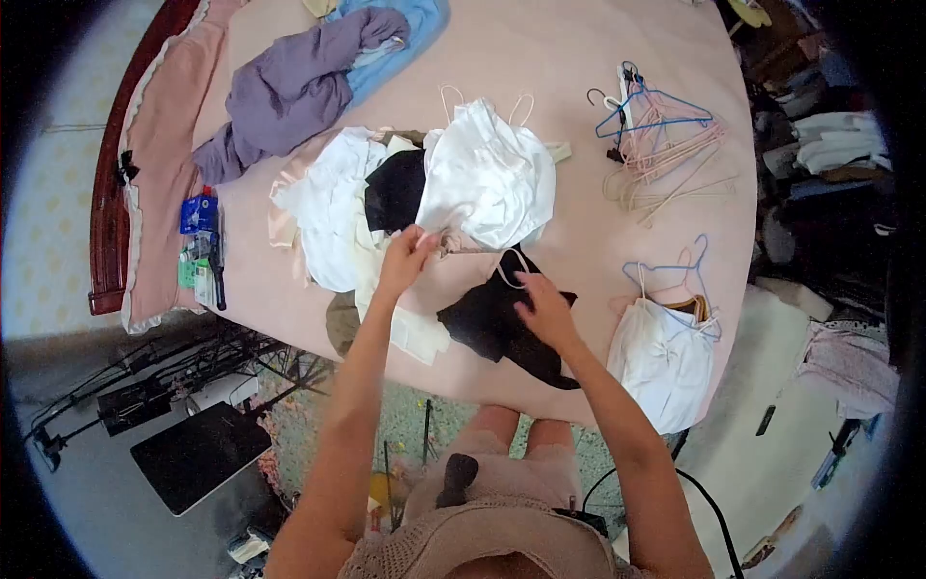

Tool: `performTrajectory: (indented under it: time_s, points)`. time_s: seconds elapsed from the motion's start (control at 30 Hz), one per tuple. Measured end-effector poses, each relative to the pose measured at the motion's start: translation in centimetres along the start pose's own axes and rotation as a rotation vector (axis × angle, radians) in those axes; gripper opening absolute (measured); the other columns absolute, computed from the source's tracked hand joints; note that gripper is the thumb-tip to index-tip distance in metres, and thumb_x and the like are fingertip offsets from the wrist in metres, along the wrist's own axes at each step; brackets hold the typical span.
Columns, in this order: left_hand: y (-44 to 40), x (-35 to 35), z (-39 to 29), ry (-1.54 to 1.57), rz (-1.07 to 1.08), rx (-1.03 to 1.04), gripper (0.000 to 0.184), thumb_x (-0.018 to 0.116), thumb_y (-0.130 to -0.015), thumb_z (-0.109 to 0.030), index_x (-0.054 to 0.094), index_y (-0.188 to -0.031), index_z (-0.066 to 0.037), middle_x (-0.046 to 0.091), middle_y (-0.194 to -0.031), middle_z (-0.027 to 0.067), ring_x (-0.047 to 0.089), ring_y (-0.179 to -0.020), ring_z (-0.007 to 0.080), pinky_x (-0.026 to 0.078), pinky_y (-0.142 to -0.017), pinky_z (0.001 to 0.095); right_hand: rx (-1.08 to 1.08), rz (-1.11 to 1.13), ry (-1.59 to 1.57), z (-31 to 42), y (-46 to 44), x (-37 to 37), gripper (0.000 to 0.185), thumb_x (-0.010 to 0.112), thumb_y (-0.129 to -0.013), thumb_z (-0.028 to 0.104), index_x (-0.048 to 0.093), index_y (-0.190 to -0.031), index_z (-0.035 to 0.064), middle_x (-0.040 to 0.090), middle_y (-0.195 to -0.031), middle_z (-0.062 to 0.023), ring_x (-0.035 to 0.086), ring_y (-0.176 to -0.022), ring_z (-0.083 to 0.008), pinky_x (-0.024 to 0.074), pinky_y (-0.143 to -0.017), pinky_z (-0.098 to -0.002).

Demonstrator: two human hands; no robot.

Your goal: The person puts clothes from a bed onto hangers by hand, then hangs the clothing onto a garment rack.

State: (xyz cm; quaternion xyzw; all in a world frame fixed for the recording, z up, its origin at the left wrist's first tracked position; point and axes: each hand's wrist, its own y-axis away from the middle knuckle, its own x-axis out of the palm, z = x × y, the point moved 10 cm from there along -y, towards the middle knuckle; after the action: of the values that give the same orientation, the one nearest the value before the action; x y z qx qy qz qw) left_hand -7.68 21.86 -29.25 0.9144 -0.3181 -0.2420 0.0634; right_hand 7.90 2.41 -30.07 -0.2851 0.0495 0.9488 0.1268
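My left hand (413, 253) is closed in a pinch on pale fabric at the lower edge of a white camisole (492, 174); which garment the pinched edge belongs to is hard to tell. The camisole lies crumpled with its thin straps pointing away from me. My right hand (545, 307) has its fingers apart over a black garment (497, 323), fingertips at a thin pale strap (512, 270). Left of the camisole lie another black garment (395, 193) and a heap of white clothes (338, 207).
Several hangers (666, 135) are piled at the right on the pink-sheeted bed (579, 212). Nearer me, a white garment (661, 362) lies with hangers. A purple cloth (289, 87) is at the upper left, above a blue box (199, 214). A black folding table (201, 455) stands at lower left.
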Motion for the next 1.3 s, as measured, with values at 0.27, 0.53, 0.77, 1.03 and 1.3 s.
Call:
performTrajectory:
  time_s: [0.27, 0.53, 0.77, 1.03, 1.3]
  points:
    - [9.2, -2.9, -16.6, 0.408, 0.177, -0.064, 0.025, 0.041, -0.093, -0.021, 0.056, -0.097, -0.002, 0.041, -0.044, -0.0029, 0.034, -0.035, 0.003, 0.03, -0.039, 0.0171, -0.335, 0.191, 0.088, 12.9, -2.4, 3.1, 0.071, 0.069, -0.062, 0.011, 0.038, -0.126, 0.0063, 0.044, -0.122, -0.0123, 0.041, -0.113, -0.0283, 0.0316, -0.095, -0.0401]
    - [12.7, -9.8, -20.8, 0.524, -0.153, 0.059, 0.031, 0.039, -0.093, -0.026, 0.057, -0.098, -0.001, 0.04, -0.048, -0.0032, 0.031, -0.036, 0.0039, 0.033, -0.044, 0.0175, -0.245, 0.26, 0.248, 8.6, 1.0, 1.6, 0.039, 0.069, -0.067, 0.028, 0.053, -0.095, 0.0061, 0.054, -0.085, -0.0099, 0.053, -0.087, -0.0297, 0.0387, -0.082, -0.0409]
    - [13.8, -7.8, -22.4, 0.521, -0.112, 0.114, 0.034, 0.038, -0.094, -0.024, 0.051, -0.116, 0.0, 0.04, -0.049, -0.0036, 0.033, -0.039, 0.0032, 0.033, -0.044, 0.0162, 0.095, -0.034, 0.364, 8.3, 2.5, -11.3, 0.043, 0.061, -0.074, 0.045, 0.055, -0.092, 0.0064, 0.059, -0.088, -0.0106, 0.059, -0.08, -0.0284, 0.0469, -0.067, -0.0388]
    - [14.9, -1.7, -28.6, 0.341, 0.17, 0.312, 0.034, 0.039, -0.093, -0.019, 0.049, -0.122, -0.004, 0.042, -0.052, -0.0035, 0.035, -0.044, 0.0033, 0.03, -0.045, 0.0164, 0.248, -0.086, 0.399, 5.4, 6.3, -14.9, 0.029, 0.062, -0.07, 0.037, 0.06, -0.08, 0.0087, 0.061, -0.073, -0.0118, 0.059, -0.071, -0.0318, 0.0458, -0.063, -0.0415]
    - [13.4, -4.4, -25.2, 0.546, -0.135, 0.293, 0.028, 0.042, -0.092, -0.019, 0.056, -0.111, -0.002, 0.044, -0.056, -0.0039, 0.038, -0.05, 0.0033, 0.03, -0.048, 0.0169, 0.544, 0.109, 0.495, -0.2, 9.1, -17.7, 0.025, 0.061, -0.07, 0.031, 0.063, -0.068, 0.0061, 0.062, -0.065, -0.0123, 0.061, -0.067, -0.0289, 0.0475, -0.063, -0.0399]
